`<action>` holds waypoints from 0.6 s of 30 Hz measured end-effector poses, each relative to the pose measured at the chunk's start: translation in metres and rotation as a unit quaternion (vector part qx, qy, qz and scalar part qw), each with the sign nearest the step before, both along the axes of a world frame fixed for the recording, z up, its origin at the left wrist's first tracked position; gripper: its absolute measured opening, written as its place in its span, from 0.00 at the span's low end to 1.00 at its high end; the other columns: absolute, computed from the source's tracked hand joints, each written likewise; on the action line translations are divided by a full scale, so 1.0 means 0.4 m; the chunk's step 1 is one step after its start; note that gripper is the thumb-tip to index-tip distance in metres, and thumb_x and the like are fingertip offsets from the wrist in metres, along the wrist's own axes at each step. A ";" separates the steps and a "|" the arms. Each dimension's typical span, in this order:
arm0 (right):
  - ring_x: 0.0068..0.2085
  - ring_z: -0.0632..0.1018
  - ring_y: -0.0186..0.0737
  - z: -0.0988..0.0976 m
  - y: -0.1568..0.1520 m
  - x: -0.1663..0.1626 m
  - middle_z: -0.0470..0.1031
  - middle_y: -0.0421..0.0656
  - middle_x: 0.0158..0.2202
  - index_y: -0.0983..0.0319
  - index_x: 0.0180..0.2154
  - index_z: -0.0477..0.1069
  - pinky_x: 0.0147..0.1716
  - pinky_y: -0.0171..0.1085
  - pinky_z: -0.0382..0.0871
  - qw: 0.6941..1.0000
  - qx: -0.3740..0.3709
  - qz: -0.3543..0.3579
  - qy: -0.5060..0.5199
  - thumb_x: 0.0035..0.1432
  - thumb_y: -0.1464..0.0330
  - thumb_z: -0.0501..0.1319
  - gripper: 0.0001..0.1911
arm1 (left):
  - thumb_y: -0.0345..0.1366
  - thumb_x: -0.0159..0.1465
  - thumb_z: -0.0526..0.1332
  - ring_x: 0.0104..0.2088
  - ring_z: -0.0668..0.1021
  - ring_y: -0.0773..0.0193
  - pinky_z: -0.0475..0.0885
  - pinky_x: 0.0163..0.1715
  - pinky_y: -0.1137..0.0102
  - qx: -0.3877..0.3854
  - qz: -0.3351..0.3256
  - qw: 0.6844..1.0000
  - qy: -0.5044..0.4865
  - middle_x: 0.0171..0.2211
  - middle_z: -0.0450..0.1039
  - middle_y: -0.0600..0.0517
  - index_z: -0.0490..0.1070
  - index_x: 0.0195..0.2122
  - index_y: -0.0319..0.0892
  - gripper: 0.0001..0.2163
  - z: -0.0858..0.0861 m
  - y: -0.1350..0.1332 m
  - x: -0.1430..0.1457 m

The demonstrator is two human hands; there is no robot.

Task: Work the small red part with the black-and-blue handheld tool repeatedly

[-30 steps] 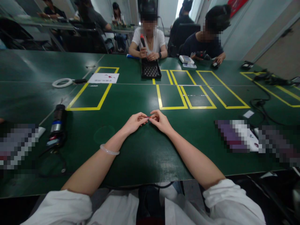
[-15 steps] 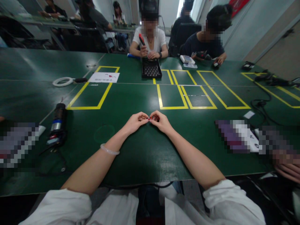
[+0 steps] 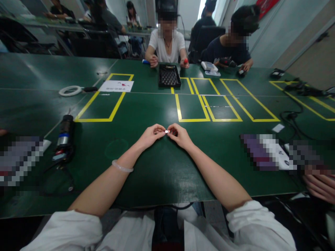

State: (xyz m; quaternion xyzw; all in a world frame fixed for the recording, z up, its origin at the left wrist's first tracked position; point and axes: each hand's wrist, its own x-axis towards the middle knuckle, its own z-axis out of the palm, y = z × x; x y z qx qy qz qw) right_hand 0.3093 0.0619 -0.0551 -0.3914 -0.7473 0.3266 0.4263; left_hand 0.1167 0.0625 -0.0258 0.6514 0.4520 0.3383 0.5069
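My left hand [image 3: 151, 135] and my right hand [image 3: 179, 134] meet fingertip to fingertip over the green table [image 3: 146, 164]. Between them they pinch a tiny part [image 3: 167, 131], white and shiny with a bit of red, too small to name. Both hands have curled fingers and rest on the table just below the yellow-taped boxes [image 3: 193, 108]. A pale bangle [image 3: 121, 167] circles my left wrist.
An electric screwdriver [image 3: 63, 139] lies at the left. A black tray [image 3: 169, 77] sits before a person in white opposite. A white ring [image 3: 69, 91] and a paper sheet [image 3: 116, 86] lie far left. Cables [image 3: 290, 116] run on the right. Another person's hand [image 3: 318, 184] enters at the lower right.
My hands have hardly moved; the small part between my fingertips now shows white instead of red. The person opposite has lowered the red-handled tool to the table. A hand has come in at the right.
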 end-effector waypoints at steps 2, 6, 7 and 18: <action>0.33 0.73 0.34 0.003 -0.002 0.001 0.72 0.39 0.35 0.60 0.39 0.68 0.33 0.34 0.65 1.000 0.010 -0.002 -0.013 0.57 0.69 0.60 0.06 | 0.42 0.56 0.65 0.35 0.75 0.64 0.68 0.35 0.69 -0.007 -0.001 1.000 -0.001 0.36 0.73 0.49 0.70 0.40 0.37 0.16 0.002 0.000 0.000; 0.34 0.73 0.34 0.006 -0.005 0.002 0.72 0.40 0.36 0.60 0.39 0.68 0.34 0.34 0.65 0.999 0.029 -0.008 -0.045 0.57 0.70 0.59 0.06 | 0.40 0.55 0.64 0.33 0.74 0.65 0.68 0.34 0.69 -0.007 0.003 1.000 -0.001 0.35 0.73 0.50 0.69 0.40 0.38 0.14 0.004 -0.002 0.002; 0.34 0.73 0.35 0.007 -0.005 0.002 0.72 0.40 0.36 0.60 0.39 0.68 0.35 0.34 0.65 0.998 0.033 -0.010 -0.054 0.57 0.70 0.59 0.06 | 0.39 0.55 0.65 0.33 0.74 0.66 0.68 0.35 0.69 -0.004 0.005 1.000 -0.003 0.34 0.73 0.50 0.69 0.39 0.38 0.14 0.004 -0.002 0.003; 0.36 0.73 0.35 0.014 -0.010 0.003 0.72 0.40 0.36 0.59 0.39 0.68 0.37 0.34 0.65 0.995 0.038 -0.015 -0.095 0.57 0.71 0.59 0.06 | 0.38 0.54 0.66 0.35 0.75 0.64 0.69 0.41 0.66 0.011 0.006 1.000 -0.013 0.34 0.73 0.49 0.69 0.39 0.38 0.14 -0.004 -0.002 0.006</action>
